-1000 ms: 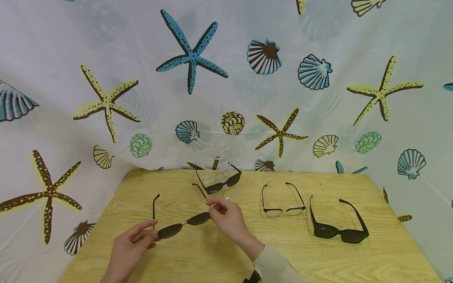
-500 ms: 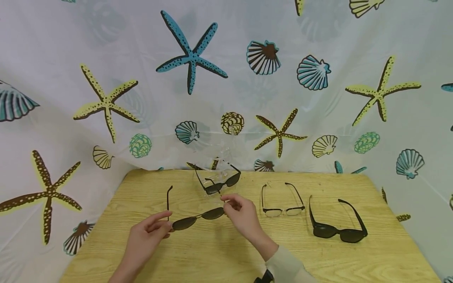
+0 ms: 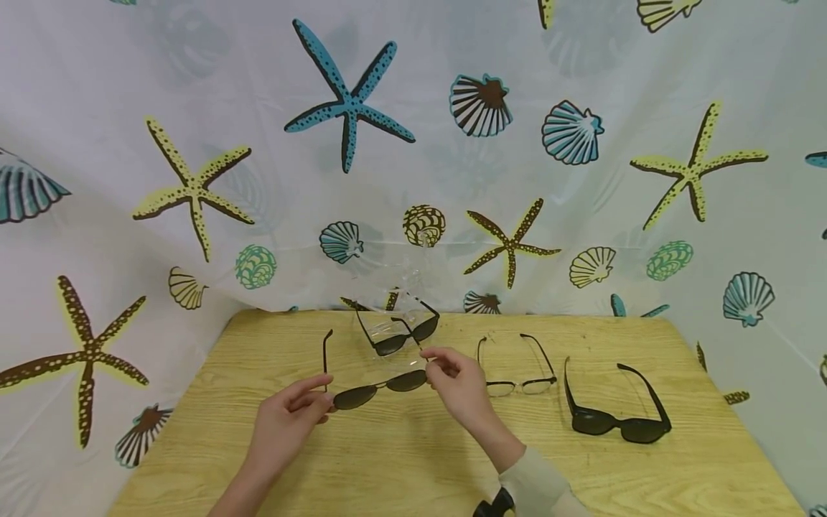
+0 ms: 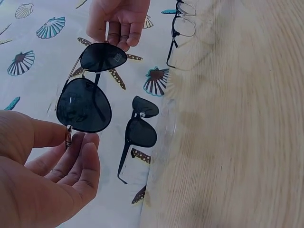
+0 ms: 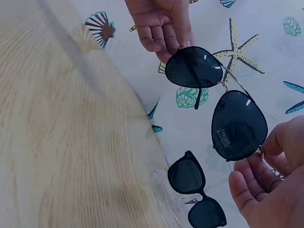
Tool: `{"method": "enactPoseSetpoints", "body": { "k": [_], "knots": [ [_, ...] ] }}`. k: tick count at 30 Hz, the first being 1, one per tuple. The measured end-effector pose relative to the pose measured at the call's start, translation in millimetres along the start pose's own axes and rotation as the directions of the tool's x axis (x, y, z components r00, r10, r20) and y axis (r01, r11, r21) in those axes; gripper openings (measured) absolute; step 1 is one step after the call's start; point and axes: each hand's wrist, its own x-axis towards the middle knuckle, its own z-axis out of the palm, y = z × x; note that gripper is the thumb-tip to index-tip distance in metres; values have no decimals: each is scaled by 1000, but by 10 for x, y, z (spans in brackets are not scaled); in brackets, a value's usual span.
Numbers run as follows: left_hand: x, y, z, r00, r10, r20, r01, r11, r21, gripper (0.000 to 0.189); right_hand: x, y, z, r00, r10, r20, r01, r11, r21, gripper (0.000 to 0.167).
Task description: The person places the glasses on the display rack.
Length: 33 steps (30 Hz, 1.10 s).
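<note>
My left hand (image 3: 291, 416) and right hand (image 3: 460, 388) hold a pair of aviator sunglasses (image 3: 355, 397) between them, raised over the wooden table. Each hand pinches one end of the frame near the hinge, thumb against fingers, as the left wrist view shows at the lower hinge of the dark lens (image 4: 83, 107). Both temples are unfolded and point away from me. The right wrist view shows pale lettering on one lens (image 5: 240, 126) and a thin double bridge. Just beyond the held pair, black sunglasses (image 3: 390, 346) sit on a clear plastic stand (image 3: 408, 278).
Right of my hands, half-rim clear eyeglasses (image 3: 538, 386) lie on the table (image 3: 400, 474), partly covered by the right hand. Farther right are large black sunglasses (image 3: 594, 422) with open temples. A white curtain (image 3: 439, 43) printed with starfish and shells hangs behind and along both sides.
Both hands have moved right and slightly away from me, carrying the aviator sunglasses toward the clear stand. The right hand now overlaps the clear eyeglasses. The other glasses have stayed put.
</note>
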Motion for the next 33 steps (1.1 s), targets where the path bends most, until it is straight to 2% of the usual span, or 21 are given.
{"method": "enactPoseSetpoints", "body": {
  "k": [11, 21, 33],
  "knots": [
    [71, 9, 119, 999, 27, 25, -28, 999, 31, 32, 40, 2, -134, 1000, 2, 7, -2, 1000, 3, 27],
    [136, 46, 188, 999, 39, 25, -39, 999, 11, 33, 118, -15, -164, 997, 40, -64, -38, 999, 28, 27],
    [264, 101, 279, 998, 66, 0, -66, 998, -12, 30, 302, -2, -186, 994, 29, -104, -30, 1000, -6, 29]
  ]
}}
